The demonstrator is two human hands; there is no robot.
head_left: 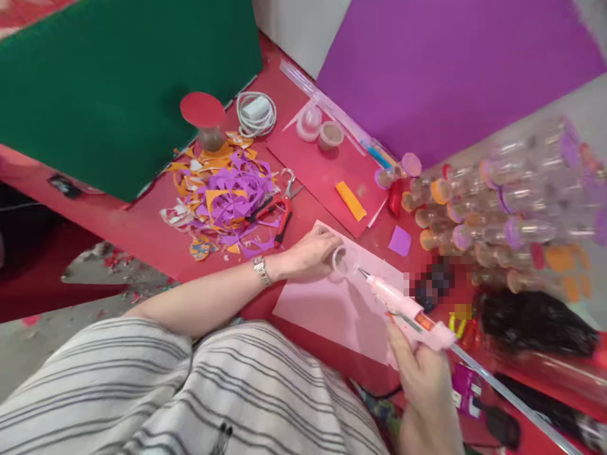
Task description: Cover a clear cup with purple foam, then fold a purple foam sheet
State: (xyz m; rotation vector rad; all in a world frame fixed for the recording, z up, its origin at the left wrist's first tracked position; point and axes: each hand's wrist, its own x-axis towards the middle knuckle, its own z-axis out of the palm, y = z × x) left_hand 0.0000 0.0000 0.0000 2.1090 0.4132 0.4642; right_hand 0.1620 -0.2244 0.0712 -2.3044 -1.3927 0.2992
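The person's left hand reaches in from the left with the forearm slanting across the lap, its knuckles up and its fingers curled together at the side of a clear plastic cup above the pink sheet, though how firmly they grip it cannot be told. The right hand comes up from the lower right, wrist below and fingers closed around the handle of a pink glue gun, which tilts up and leftward so that its metal nozzle points at the cup's right side.
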